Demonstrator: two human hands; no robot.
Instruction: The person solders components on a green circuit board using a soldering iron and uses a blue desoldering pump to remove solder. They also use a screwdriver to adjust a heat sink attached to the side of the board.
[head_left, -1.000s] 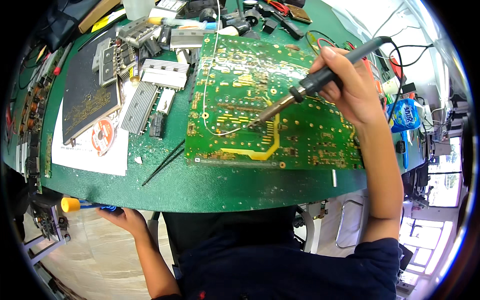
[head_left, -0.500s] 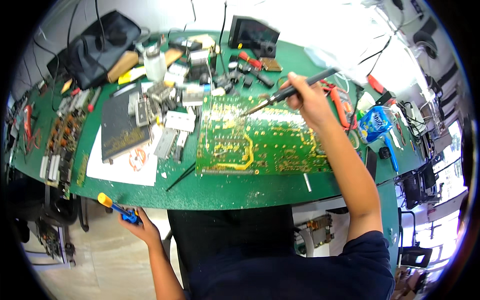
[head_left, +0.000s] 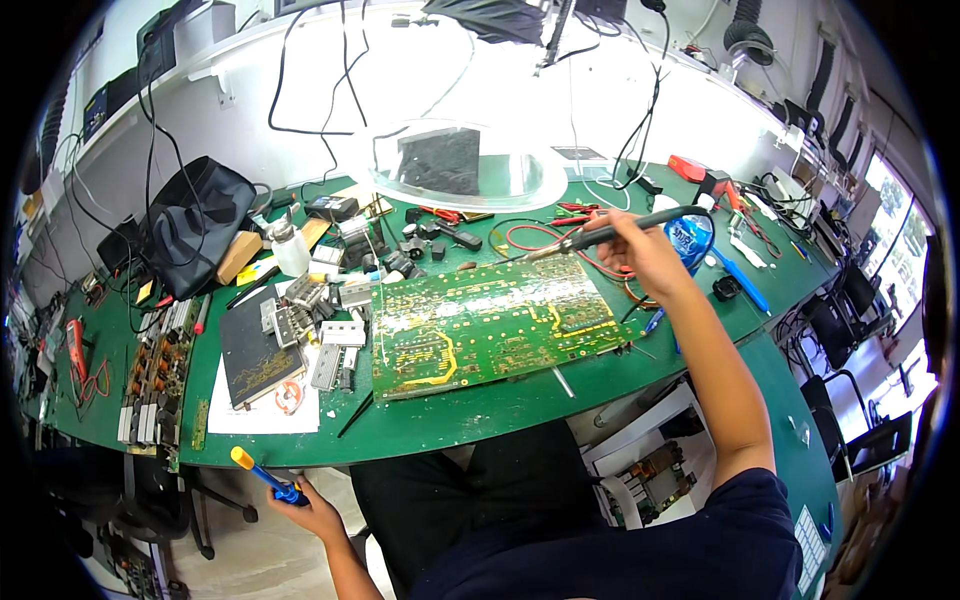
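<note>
My right hand (head_left: 645, 258) is closed around the dark handle of a soldering iron (head_left: 592, 237), held slantwise above a large green circuit board (head_left: 480, 335). The iron's thin tip points left, near the board's far edge; whether it touches cannot be told. Rows of solder joints and yellow traces show on the board, and light glares across its middle. Down at the left, off the table's front edge, my left hand (head_left: 318, 515) grips a blue desoldering pump (head_left: 283, 490) with a yellow end pointing up and left.
Left of the board lie metal heat sinks (head_left: 292, 325), a black book (head_left: 255, 345) and white paper (head_left: 230, 418). A clear bottle (head_left: 290, 250) and black bag (head_left: 195, 225) stand behind. A clear oval pane (head_left: 520, 185) is at the back. Red cables (head_left: 530, 232) and a blue packet (head_left: 688, 238) lie right.
The view has shifted, showing more of the wall. The iron's tip has gone from over the board's upper middle to its far edge. The board lies at a different slant. Both hands keep their tools.
</note>
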